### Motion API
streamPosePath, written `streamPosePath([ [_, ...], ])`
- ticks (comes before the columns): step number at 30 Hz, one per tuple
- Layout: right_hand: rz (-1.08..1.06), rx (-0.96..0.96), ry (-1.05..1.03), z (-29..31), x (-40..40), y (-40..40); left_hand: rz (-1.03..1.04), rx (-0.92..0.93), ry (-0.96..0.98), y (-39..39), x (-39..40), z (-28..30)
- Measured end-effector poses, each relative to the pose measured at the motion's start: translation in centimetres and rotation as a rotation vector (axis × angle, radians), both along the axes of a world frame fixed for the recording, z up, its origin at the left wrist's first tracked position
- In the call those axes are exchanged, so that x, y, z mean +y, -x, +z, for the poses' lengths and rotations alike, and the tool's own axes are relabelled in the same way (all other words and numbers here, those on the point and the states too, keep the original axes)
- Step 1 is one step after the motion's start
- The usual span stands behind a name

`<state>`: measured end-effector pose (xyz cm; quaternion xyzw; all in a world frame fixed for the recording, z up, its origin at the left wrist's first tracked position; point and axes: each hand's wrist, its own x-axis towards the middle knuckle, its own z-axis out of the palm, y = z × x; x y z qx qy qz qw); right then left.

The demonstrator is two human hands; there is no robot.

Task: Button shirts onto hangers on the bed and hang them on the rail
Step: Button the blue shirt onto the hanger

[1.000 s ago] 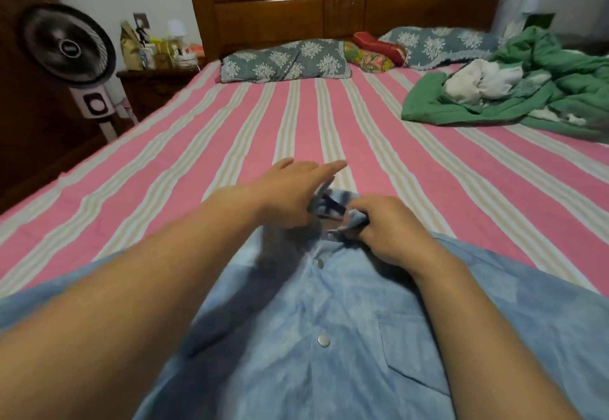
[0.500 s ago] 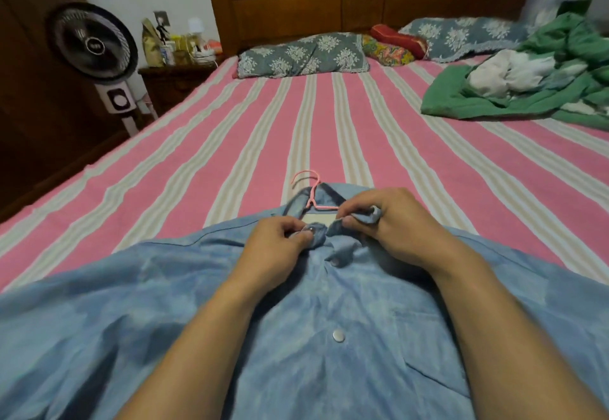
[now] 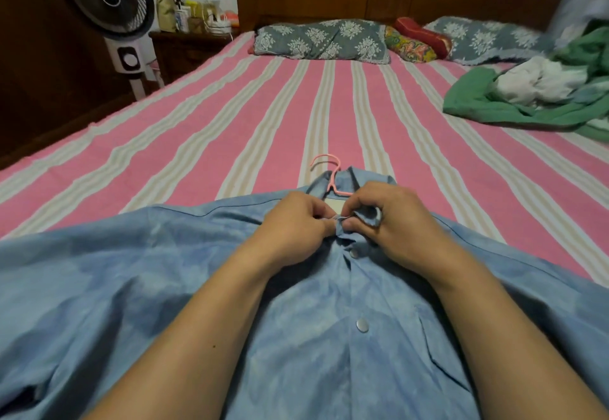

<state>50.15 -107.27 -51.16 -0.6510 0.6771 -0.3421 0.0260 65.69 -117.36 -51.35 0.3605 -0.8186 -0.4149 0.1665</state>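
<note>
In the head view, we see the blue shirt lying front-up on the striped bed, its placket running straight away from us toward the pink hanger hook beyond the collar. Our left hand and right hand are both closed in a pinch on the collar edges, meeting at the top button, equally near it.
</note>
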Motion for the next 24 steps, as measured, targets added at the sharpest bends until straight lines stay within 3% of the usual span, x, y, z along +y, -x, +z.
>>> streamPosePath([
  [3, 0.024, 0.003, -0.023, 0.1, -0.1, -0.2, -0.065, -0.065, 0.090, -0.1, 0.3, 0.3],
  [6, 0.021, -0.060, -0.038, 0.2, 0.3, 0.3, -0.053, 0.036, -0.101, -0.6, 0.3, 0.8],
  [8, 0.026, -0.110, -0.049, 0.3, 0.5, 0.5, -0.030, 0.065, -0.116, -0.6, 0.2, 0.8],
  [11, 0.022, -0.055, -0.072, 0.2, 0.3, 0.3, -0.016, 0.030, -0.049, -0.2, 0.4, 0.5],
  [24, -0.097, 0.161, -0.161, -0.3, -0.2, -0.5, -0.055, 0.046, -0.130, -0.9, 0.1, 1.2],
])
